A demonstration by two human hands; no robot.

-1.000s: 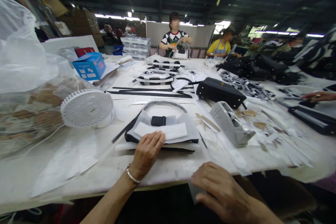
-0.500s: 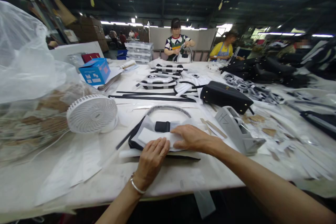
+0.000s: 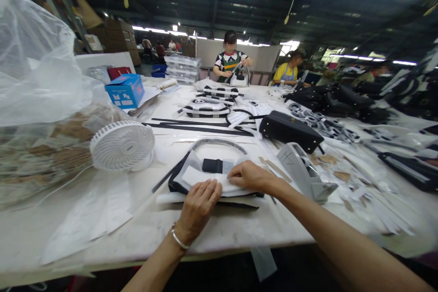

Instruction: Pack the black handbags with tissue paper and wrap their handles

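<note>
- And the right hand [image 3: 251, 176] is in, up from the edge of the desk [image 3: 147, 232] to the white padding [image 3: 195, 175], fingers drawn narrow; whether they pinch anything, can't tell.
- Left hand [image 3: 199, 206] stays put, fingers outstretched across that padding.
- So both hands now share the black bag [image 3: 174, 186], flat on the desk.

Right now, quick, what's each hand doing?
Left hand: open, resting on the near edge of the white padding.
Right hand: bent over the padding's right part; can't tell whether it's gripping.
</note>
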